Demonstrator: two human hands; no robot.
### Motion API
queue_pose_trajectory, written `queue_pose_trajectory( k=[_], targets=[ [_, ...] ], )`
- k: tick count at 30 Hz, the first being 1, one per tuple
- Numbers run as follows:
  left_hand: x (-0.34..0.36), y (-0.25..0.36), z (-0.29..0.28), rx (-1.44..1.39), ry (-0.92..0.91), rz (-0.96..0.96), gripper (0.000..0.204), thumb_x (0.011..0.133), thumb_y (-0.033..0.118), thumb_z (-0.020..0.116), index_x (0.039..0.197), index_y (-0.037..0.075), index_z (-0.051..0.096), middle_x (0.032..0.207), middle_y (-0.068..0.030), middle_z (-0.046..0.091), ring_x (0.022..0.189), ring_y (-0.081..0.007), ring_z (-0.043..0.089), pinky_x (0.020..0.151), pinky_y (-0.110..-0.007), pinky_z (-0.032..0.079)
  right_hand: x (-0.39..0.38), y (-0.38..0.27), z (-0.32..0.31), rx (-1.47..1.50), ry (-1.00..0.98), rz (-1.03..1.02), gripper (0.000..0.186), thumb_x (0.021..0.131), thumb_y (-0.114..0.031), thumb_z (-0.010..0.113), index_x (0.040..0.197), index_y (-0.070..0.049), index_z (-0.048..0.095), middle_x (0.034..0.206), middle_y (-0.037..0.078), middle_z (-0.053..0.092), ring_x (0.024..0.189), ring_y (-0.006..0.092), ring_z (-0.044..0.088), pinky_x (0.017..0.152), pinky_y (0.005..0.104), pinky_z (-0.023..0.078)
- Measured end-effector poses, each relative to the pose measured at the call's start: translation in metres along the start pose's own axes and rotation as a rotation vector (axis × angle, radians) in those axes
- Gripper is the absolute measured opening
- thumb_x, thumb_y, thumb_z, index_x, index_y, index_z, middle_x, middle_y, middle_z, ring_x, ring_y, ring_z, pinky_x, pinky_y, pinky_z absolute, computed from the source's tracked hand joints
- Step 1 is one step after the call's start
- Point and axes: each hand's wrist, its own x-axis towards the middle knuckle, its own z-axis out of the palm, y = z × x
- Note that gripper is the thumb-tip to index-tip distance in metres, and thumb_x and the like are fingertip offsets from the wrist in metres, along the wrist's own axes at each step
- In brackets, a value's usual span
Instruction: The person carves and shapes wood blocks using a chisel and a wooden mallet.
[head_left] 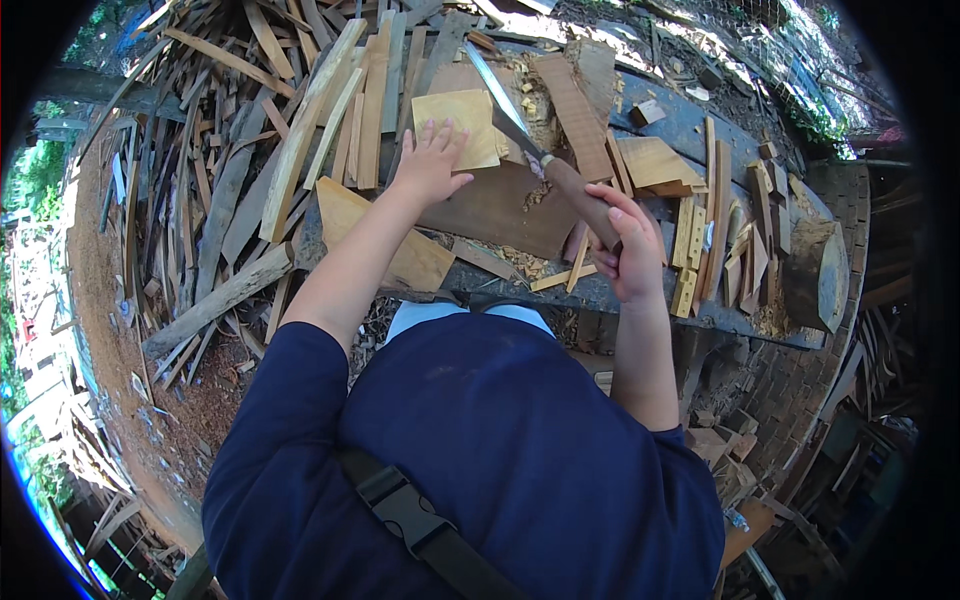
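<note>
A navy shirt fills the lower centre, beyond which the left hand lies, fingers spread, on a pale board at upper centre (seemingly steadying it), while the right hand's fingers curl round a saw's brown handle for control.

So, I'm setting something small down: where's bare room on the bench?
The brown board has a bare stretch between the left hand, square wood piece and tool handle; shavings dot its right side. Offcuts crowd the bench at right.
</note>
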Motion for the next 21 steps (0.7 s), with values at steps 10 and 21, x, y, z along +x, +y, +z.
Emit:
queue_pose_trajectory(
  k=[10,21],
  targets=[
    [-0.017,0.068,-0.119,-0.792,0.227,0.487,0.060,0.073,0.002,0.057,0.130,0.010,0.037,0.128,-0.0164,0.044,0.124,-0.0313,0.037,0.101,-0.036,0.035,0.039,-0.018,0.025,-0.351,0.037,-0.069,0.033,0.091,-0.031,0.042,0.096,-0.004,0.062,0.058,-0.003,0.046,0.045,0.0035,0.038,0.038,0.0188,0.027],
    [0.037,0.022,-0.113,-1.685,0.585,0.226,0.028,0.069,-0.003,0.063,0.091,0.007,0.050,0.085,-0.0024,0.055,0.078,-0.0113,0.054,0.071,-0.027,0.046,0.077,-0.016,0.014,-0.410,0.184,-0.427,0.051,0.093,-0.048,0.034,0.120,-0.005,0.038,0.064,0.008,0.052,0.039,0.0057,0.040,0.035,0.0188,0.032]
  ],
)
